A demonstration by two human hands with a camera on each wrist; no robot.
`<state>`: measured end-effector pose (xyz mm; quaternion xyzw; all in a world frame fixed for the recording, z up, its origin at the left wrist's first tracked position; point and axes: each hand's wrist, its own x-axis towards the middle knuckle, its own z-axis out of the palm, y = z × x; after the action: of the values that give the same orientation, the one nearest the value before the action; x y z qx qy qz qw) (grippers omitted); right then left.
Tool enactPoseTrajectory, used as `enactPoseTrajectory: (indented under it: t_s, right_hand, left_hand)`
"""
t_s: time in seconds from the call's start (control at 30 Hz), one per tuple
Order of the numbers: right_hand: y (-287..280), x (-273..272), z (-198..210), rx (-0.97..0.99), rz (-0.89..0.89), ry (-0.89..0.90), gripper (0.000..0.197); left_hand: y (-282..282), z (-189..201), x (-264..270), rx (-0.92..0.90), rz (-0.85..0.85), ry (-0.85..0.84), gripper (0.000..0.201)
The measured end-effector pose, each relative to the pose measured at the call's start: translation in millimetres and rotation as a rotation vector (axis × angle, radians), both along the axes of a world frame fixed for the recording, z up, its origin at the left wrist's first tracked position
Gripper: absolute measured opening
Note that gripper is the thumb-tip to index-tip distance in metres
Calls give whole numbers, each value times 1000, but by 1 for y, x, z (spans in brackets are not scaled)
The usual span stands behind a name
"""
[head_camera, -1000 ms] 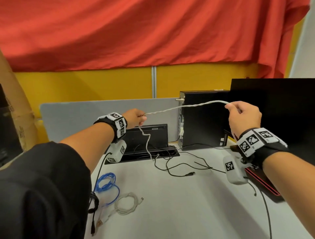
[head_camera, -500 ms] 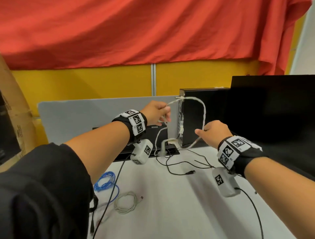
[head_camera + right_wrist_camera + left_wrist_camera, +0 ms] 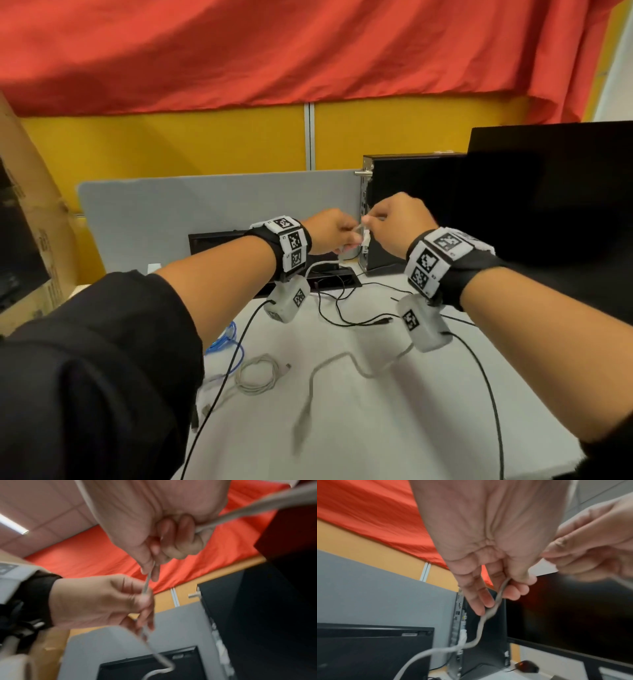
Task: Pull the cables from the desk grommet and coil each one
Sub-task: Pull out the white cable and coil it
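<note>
At frame centre, left hand [image 3: 328, 232] and right hand [image 3: 399, 224] nearly touch, both pinching the white cable [image 3: 489, 613]. It hangs down from the left grip toward the grommet [image 3: 337, 279] (the tail trails over the worktop [image 3: 394, 428]).

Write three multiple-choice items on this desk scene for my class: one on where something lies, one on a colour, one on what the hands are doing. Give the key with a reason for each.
1. Where does the blue cable lie?
A. on the desk, near left
B. on the computer tower
C. in the right hand

2. What colour is the cloth hanging behind the desk?
A. green
B. red
C. white

3. What are the hands doing?
A. lying flat on the desk
B. both pinching the white cable
C. holding a mouse

Key:
1 A, it lies coiled on the desk by the left arm.
2 B, red cloth fills the top of the head view.
3 B, the left hand and right hand meet on the cable above the desk.
</note>
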<state>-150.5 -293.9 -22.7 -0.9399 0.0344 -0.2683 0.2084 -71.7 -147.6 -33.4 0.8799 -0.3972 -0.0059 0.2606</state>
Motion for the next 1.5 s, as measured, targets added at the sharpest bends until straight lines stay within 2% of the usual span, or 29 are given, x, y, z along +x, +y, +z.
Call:
enactPoseTrajectory:
  t_s: [0.07,0.17,0.27,0.4,0.6,0.77,1.0,1.1,1.2,1.27,1.33,1.4,1.5]
  right_hand:
    - [-8,1,2,-45,-48,-69,17]
    - [-23,0,-1,-24,-74,-92,16]
    - [-37,-1,-6,6,-89,-138,15]
    - [-54,-5,-7,9,-109,-201,15]
    - [-84,-13,-21,36,-178,-209,14]
    - [-84,-8,-34,-25,-181,-199,15]
    - [-89,-15,-45,-227,-259,-125,17]
    - [-80,-20,-41,-385,-252,-155,13]
    - [-69,-28,-39,-545,-233,-171,11]
    - [-64,-32,-37,-580,-205,-214,13]
    - [-65,-35,-36,-558,-186,-271,15]
    - [-72,-37,-36,-503,-203,-298,14]
    - [-87,-36,-41,-424,-273,-253,13]
  left_hand:
    - [11,-6,7,89,71,-9,24]
    - [25,-18,17,46,110,79,18]
    - [37,-23,26,79,185,-43,21]
    - [56,-19,35,125,260,-91,23]
    - [106,-15,50,-11,390,-109,27]
    - [123,-6,46,-43,417,-80,31]
    - [143,4,40,54,390,-81,35]
    - [146,7,39,61,465,-99,38]
    - [150,14,38,181,573,-152,39]
    - [152,16,35,225,632,-185,41]
    - [154,14,33,184,643,-171,45]
    - [156,9,30,62,622,-123,49]
    - [159,3,20,-138,534,13,49]
